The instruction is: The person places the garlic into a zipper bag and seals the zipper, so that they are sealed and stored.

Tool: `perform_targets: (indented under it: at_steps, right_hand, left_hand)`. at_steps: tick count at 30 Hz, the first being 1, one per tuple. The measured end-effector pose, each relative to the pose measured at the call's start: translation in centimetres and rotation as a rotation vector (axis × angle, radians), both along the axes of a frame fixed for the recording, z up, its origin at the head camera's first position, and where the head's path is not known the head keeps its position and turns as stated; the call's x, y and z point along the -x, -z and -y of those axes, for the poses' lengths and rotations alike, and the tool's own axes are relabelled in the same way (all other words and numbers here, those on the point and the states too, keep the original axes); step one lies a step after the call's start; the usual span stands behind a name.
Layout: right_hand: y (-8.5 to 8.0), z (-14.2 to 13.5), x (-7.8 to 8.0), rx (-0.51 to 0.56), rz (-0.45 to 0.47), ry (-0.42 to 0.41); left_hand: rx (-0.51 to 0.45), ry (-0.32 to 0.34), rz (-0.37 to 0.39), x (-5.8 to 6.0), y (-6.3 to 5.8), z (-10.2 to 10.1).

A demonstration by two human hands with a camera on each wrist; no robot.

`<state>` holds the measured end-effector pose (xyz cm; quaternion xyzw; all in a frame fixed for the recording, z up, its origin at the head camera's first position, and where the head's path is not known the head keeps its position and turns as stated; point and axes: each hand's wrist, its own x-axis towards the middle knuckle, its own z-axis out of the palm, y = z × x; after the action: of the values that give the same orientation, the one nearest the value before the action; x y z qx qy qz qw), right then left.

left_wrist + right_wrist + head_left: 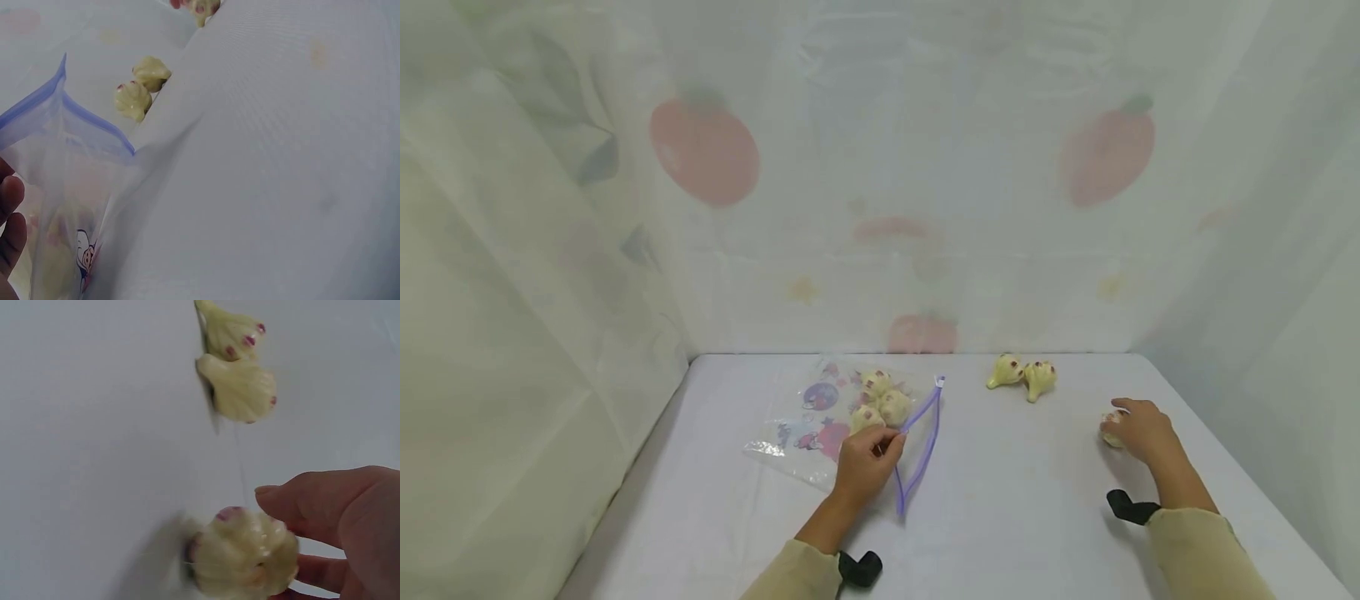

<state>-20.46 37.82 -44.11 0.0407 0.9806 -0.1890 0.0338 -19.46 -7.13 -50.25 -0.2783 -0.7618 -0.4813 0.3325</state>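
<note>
My left hand [867, 467] pinches the purple-edged mouth of a clear zip bag [831, 408] between thumb and fingers. The mouth gapes toward the right, and the bag bears printed cartoon pictures. Inside lie several garlic bulbs [893, 407], pale with purple-red spots. Over at the right, my right hand [1142, 432] holds another garlic bulb [245, 553], thumb on one side and fingers behind it. Part of that bulb is covered by the fingers in the head view. The purple zip strip [97, 125] stands up in the left wrist view, beside the left fingertips.
Two more garlic bulbs [1039, 380] lie side by side near the back edge of the white table [1000, 500]. Pale curtains with faded fruit prints [703, 152] hang behind and on both sides. Each wrist carries a black strap mount [1131, 507].
</note>
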Motion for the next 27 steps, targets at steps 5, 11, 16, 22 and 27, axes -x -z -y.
perform_targets:
  at_steps: [5,11,16,22,27]
  right_hand:
    - [1.0,0.1,0.0,0.066,0.082,0.029]
    - [1.6,0.9,0.1,0.137,0.078,0.056]
    - [2.0,2.0,0.4,0.170,0.087,0.083]
    - [2.8,4.7,0.8,0.267,0.095,0.096]
    - [3.6,7.3,0.9,0.376,0.075,0.109]
  left_hand:
    - [-0.003,0.003,-0.002,-0.1,0.0,0.0]
    - [-0.008,0.004,-0.002,-0.1,0.1,-0.1]
    - [-0.009,0.009,0.005,0.0,0.0,0.0]
    - [-0.004,0.006,0.015,0.0,0.1,0.1]
    - [0.000,0.015,0.006,0.0,0.0,0.1]
